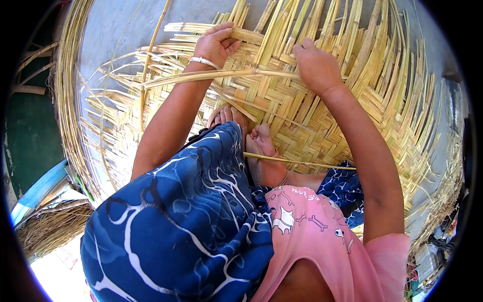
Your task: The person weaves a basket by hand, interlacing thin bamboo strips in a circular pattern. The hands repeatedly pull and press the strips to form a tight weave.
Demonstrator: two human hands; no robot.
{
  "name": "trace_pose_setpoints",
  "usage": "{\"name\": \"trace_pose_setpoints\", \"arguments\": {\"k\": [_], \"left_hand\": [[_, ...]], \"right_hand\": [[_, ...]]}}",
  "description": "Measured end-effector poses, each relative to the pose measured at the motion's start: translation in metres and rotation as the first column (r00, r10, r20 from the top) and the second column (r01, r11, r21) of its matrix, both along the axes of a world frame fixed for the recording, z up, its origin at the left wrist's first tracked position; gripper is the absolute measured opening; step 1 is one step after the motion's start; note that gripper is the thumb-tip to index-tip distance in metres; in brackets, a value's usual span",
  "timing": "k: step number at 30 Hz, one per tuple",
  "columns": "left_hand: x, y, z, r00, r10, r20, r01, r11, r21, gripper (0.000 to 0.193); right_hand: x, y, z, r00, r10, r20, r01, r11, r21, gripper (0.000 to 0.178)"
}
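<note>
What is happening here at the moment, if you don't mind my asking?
A person, bare feet on a partly woven mat of split yellowish strips, has both hands at its far part. The left hand pinches a flat strip lying crosswise there. The right hand is curled beside it among the lengthwise strips; whether it grips one is hard to tell. Many strip ends along the far edge stick out unwoven.

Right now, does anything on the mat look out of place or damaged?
Nothing looks clearly damaged. Two strips stand out: a long strip crosses over the left forearm, and a thin strip crosses over one bare foot. They look odd because they lie outside the regular pattern of the woven mat.
</note>
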State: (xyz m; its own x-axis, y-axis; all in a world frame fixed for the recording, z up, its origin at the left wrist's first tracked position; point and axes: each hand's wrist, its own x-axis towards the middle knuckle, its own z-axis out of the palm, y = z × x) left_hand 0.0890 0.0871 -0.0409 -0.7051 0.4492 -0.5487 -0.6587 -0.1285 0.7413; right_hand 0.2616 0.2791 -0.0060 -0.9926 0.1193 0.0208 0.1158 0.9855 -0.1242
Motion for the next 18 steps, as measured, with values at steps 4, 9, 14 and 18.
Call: {"name": "trace_pose_setpoints", "arguments": {"k": [4,9,14,18], "left_hand": [[-0.004,-0.004,-0.004,0.999,-0.035,0.006,0.035,0.998,-0.042,0.024],[-0.008,-0.008,-0.006,0.997,-0.053,0.060,0.054,0.998,-0.011,0.024],[-0.011,-0.014,-0.010,0.991,-0.101,0.084,0.096,0.993,0.064,0.023],[-0.011,-0.018,-0.011,0.991,-0.097,0.093,0.088,0.991,0.103,0.023]], "right_hand": [[-0.010,-0.002,0.006,0.999,0.029,-0.015,-0.028,0.997,0.072,0.005],[-0.017,-0.006,0.002,0.999,0.009,-0.045,-0.004,0.994,0.108,0.007],[-0.011,-0.009,0.011,0.997,-0.060,-0.054,0.062,0.997,0.042,0.008],[-0.020,-0.017,0.009,0.984,0.025,-0.178,-0.039,0.996,-0.075,0.009]]}}
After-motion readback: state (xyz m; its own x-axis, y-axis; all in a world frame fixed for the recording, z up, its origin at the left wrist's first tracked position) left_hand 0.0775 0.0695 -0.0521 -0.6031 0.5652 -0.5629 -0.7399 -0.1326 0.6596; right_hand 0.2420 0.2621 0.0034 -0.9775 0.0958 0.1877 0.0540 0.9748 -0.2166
